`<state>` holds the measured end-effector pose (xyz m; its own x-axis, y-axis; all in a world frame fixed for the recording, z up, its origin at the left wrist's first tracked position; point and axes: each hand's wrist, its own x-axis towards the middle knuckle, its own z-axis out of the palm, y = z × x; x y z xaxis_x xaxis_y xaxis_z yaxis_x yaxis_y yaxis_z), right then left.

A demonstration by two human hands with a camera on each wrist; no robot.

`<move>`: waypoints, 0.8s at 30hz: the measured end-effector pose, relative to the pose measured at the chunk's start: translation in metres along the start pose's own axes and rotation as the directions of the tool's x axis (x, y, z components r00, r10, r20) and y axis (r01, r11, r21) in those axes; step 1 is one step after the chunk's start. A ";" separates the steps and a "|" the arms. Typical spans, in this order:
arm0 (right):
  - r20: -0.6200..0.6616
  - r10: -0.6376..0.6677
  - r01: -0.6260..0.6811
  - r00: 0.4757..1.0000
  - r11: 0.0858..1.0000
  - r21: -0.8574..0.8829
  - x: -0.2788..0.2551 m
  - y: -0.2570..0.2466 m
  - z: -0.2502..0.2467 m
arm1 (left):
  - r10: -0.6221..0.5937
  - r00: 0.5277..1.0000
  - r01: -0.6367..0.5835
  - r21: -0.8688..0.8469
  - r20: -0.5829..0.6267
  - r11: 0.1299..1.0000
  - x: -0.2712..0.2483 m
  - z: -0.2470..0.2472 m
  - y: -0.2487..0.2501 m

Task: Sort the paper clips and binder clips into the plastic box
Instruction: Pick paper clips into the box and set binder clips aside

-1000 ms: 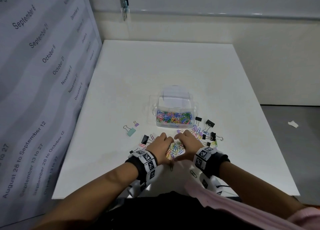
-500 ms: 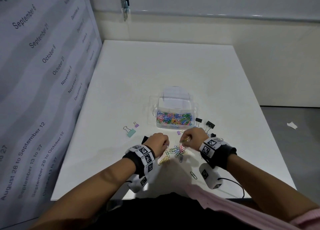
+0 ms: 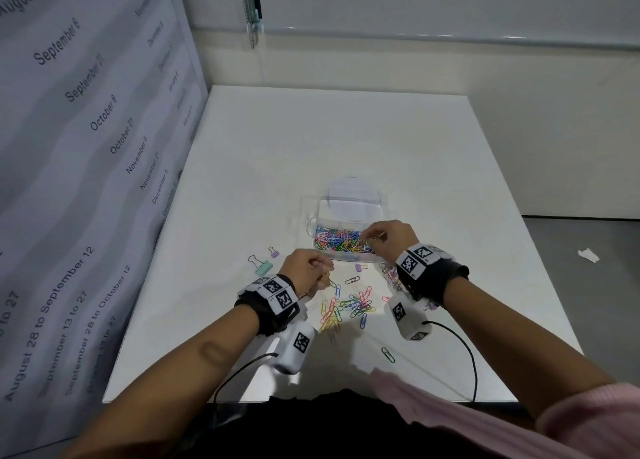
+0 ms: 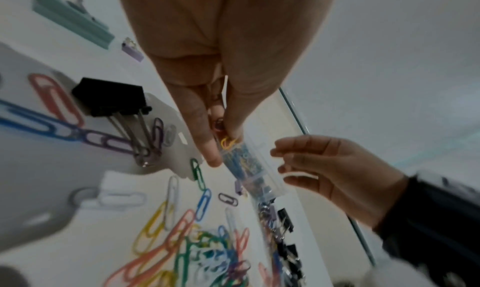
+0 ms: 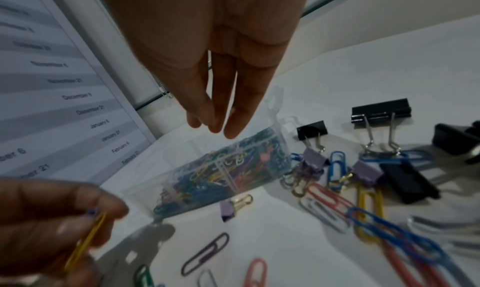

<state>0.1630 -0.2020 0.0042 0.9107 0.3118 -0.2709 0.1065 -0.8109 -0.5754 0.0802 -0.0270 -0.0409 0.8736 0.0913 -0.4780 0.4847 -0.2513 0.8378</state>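
Both hands had left the loose heap since a moment before: the right hand (image 3: 389, 239) had gone up to hang over the plastic box (image 3: 349, 202), its fingers (image 5: 231, 115) straight, close together and pointing down over the near compartment, nothing visibly in them. The left hand (image 3: 304, 268) had lifted off the table (image 3: 346, 129) at about 8 o'clock from the box, fingers and thumb pinched on a few paper clips (image 4: 226, 139), yellow and red among them. The box's near compartment was full of coloured clips. The loose paper clip heap (image 3: 349, 306) lay at 6 o'clock from the box, black binder clips (image 5: 379, 110) at 5 o'clock, a mint binder clip (image 3: 263, 267) at 8 o'clock.
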 end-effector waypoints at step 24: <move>0.348 -0.155 0.253 0.925 0.933 -0.257 -0.036 0.007 0.064 | 0.200 0.980 -0.194 0.296 0.009 0.935 -0.008 -0.023 0.023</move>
<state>0.1057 -0.1873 -0.0393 0.6871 0.5858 -0.4297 0.4318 -0.8050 -0.4069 0.0852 -0.0115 -0.0111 0.9526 0.0302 -0.3028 0.2708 -0.5382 0.7981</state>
